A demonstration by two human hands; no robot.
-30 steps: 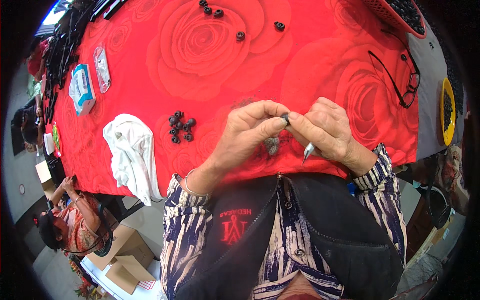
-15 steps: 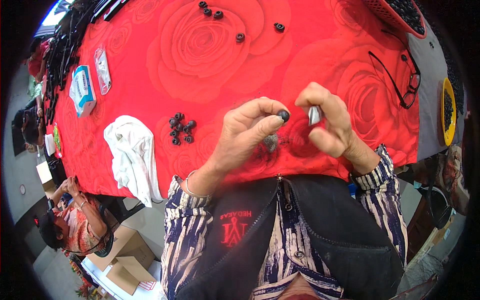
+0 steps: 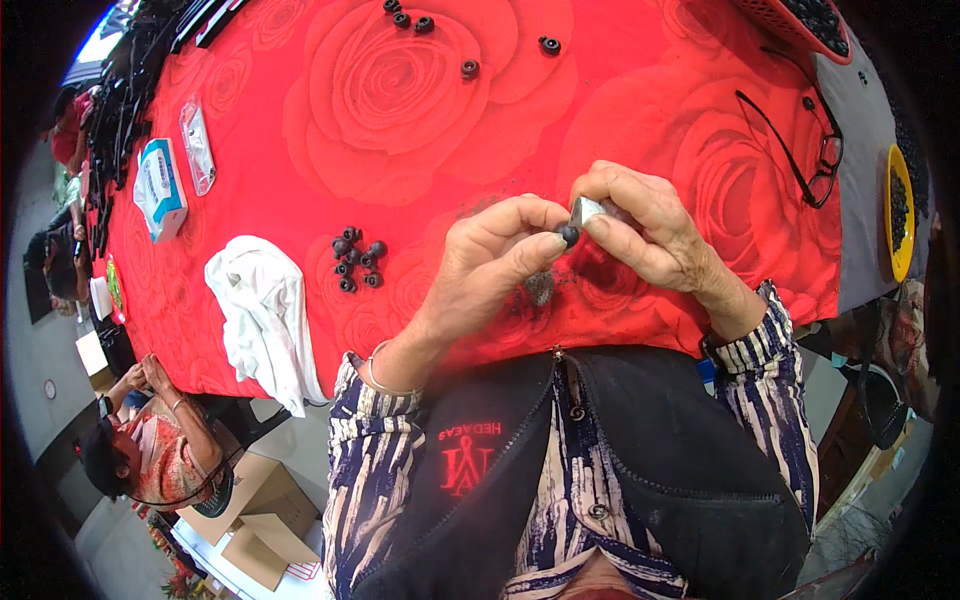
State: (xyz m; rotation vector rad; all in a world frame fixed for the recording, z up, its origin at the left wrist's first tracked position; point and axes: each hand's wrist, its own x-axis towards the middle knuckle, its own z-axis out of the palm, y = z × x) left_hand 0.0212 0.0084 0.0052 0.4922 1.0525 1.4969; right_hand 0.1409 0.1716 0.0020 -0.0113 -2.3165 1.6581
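Observation:
My left hand [image 3: 482,258] pinches a small round black part [image 3: 569,235] between thumb and fingertips. In my right hand [image 3: 648,232] is a small silvery metal blade [image 3: 583,211], its edge against or just above the black part; which of these I cannot tell. Below the fingers a little heap of grey shavings [image 3: 539,289] lies on the red rose-patterned tablecloth [image 3: 480,150]. To the left of my left hand sits a cluster of similar black parts [image 3: 341,246]. Several more with ring-like openings, such as a loose black part [image 3: 470,69], are scattered at the far side.
A crumpled white cloth [image 3: 260,310] lies at left, with a tissue box [image 3: 160,190] and clear plastic packet [image 3: 197,148] beyond. Eyeglasses [image 3: 822,185], a yellow basin [image 3: 901,258] and a red basket [image 3: 775,22] are at right. Another person [image 3: 165,440] sits lower left.
My right hand has moved left and closed in, bringing the metal blade to the black part. The left hand stays nearly in place, still pinching that part.

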